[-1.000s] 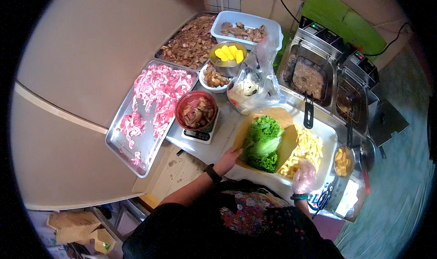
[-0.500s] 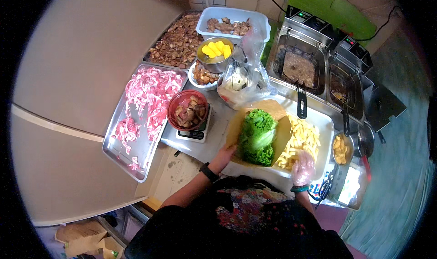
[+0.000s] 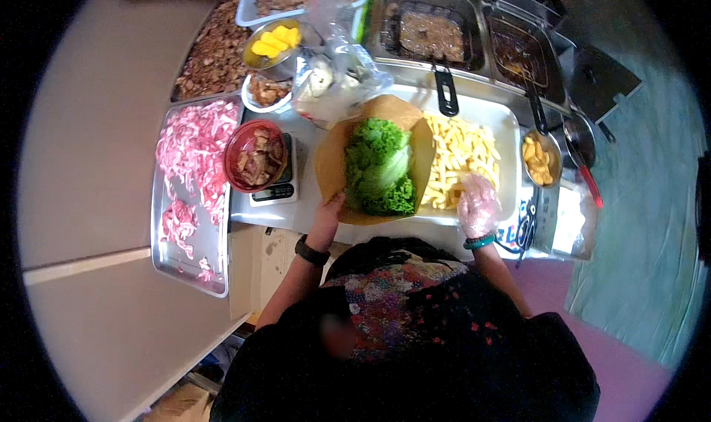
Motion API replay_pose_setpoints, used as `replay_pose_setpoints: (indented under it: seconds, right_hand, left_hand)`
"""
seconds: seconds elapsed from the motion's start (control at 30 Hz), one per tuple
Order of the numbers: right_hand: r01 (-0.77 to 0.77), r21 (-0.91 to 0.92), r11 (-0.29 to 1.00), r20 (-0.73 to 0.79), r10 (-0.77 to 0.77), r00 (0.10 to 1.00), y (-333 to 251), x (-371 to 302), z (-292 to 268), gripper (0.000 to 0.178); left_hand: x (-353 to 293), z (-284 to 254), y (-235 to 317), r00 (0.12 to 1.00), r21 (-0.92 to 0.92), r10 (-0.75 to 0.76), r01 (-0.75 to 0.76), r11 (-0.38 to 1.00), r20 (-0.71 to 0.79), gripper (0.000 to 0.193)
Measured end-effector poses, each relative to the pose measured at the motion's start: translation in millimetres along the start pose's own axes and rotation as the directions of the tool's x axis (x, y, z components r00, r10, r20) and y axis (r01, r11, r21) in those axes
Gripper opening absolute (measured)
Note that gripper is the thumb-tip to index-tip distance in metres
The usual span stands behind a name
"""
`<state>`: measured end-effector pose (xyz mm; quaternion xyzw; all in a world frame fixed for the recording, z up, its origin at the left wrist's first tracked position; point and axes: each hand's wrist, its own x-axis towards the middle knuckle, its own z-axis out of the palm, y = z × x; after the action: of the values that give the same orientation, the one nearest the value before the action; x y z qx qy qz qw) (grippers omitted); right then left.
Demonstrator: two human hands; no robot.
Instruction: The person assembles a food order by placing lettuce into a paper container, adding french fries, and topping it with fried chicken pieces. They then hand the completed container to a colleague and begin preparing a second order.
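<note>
counter; left hand holds paper container

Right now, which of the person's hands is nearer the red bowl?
Left: the left hand holds the brown paper, right of the red bowl. The gloved right hand is farther right, at the fries.

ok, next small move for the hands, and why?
Probably close the gloved right hand on some fries: it's right at the pile's near edge, while the left hand holds the brown paper around the lettuce.
</note>
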<state>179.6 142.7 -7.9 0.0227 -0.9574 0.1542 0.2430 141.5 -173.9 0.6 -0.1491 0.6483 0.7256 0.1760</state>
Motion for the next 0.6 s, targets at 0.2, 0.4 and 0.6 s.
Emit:
replay_pose_setpoints:
  seconds: [0.2, 0.4, 0.6]
  right_hand:
    - [-0.048, 0.033, 0.998, 0.012, 0.048, 0.999, -4.2, 1.1, -7.6, 0.037]
    - [-0.056, 0.078, 0.995, 0.003, 0.056, 0.998, -8.9, 4.6, -11.9, 0.035]
    - [-0.13, 0.108, 0.986, 0.083, 0.121, 0.989, -6.1, 1.3, -9.0, 0.032]
  left_hand:
    - [5.0, -3.2, -8.0, 0.994, 0.134, 0.104, -0.105, 0.985, 0.017, 0.031]
    - [-1.7, -1.1, 5.2, 1.0, 0.082, -0.004, 0.004, 0.997, 0.0, 0.033]
    - [-0.6, 0.5, 4.3, 0.993, 0.193, 0.116, -0.115, 0.975, 0.003, 0.035]
